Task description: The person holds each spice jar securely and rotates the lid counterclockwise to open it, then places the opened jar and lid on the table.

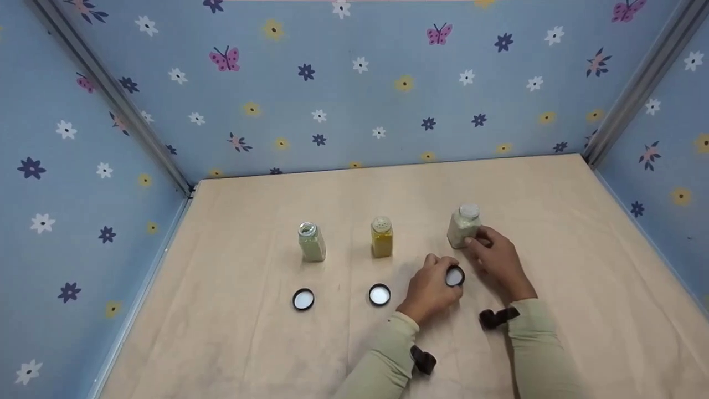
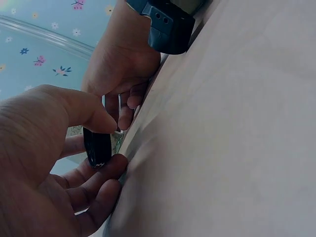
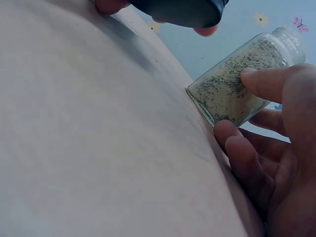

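My left hand (image 1: 433,289) pinches a black lid (image 1: 455,276) between thumb and fingers, its pale inner side facing up. In the left wrist view the same lid (image 2: 97,147) appears edge-on. My right hand (image 1: 498,261) holds a glass spice jar (image 1: 464,227) near its base. The right wrist view shows the thumb on the side of this jar (image 3: 239,79), which is full of pale seasoning with dark flecks. The jar stands upright on the table, its black lid off and a clear top piece on its neck.
A jar with yellow contents and a perforated shaker top (image 1: 382,238) stands in the middle. Left of it is a jar with pale green contents (image 1: 312,244). Two more black lids (image 1: 303,300) lie inner side up before them. Flowered panels (image 1: 332,83) enclose the cloth-covered table (image 1: 232,343).
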The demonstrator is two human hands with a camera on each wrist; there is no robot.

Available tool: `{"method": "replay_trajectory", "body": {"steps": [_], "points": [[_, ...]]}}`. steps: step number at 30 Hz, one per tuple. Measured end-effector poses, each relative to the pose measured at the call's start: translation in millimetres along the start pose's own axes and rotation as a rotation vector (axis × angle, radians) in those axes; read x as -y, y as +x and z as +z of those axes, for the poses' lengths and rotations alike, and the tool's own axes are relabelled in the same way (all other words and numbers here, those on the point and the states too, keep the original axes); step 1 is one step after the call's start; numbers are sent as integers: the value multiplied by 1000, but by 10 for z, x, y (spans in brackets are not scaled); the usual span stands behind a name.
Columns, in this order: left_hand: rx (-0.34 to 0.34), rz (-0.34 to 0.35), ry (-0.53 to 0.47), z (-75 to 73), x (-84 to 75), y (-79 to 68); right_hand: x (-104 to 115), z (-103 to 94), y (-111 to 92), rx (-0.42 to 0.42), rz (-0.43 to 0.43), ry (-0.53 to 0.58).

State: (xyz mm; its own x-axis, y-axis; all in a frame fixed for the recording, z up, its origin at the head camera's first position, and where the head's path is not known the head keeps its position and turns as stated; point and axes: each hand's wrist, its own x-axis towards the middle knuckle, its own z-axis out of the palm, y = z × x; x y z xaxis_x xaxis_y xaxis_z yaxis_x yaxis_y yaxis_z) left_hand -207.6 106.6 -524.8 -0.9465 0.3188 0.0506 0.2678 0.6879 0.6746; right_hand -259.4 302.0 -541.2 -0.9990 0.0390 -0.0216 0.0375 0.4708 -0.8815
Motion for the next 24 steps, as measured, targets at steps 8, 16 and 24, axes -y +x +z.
{"method": "replay_trajectory", "body": {"steps": [8, 16, 24], "points": [[3, 50, -11, 10, -11, -23, 13, -26, 39, -9, -22, -31], [45, 131, 25, 26, 41, -45, -14, -11, 21, -23, -45, -40], [42, 171, 140, 51, 49, -74, -14, 10, -13, -16, -27, -7]]}}
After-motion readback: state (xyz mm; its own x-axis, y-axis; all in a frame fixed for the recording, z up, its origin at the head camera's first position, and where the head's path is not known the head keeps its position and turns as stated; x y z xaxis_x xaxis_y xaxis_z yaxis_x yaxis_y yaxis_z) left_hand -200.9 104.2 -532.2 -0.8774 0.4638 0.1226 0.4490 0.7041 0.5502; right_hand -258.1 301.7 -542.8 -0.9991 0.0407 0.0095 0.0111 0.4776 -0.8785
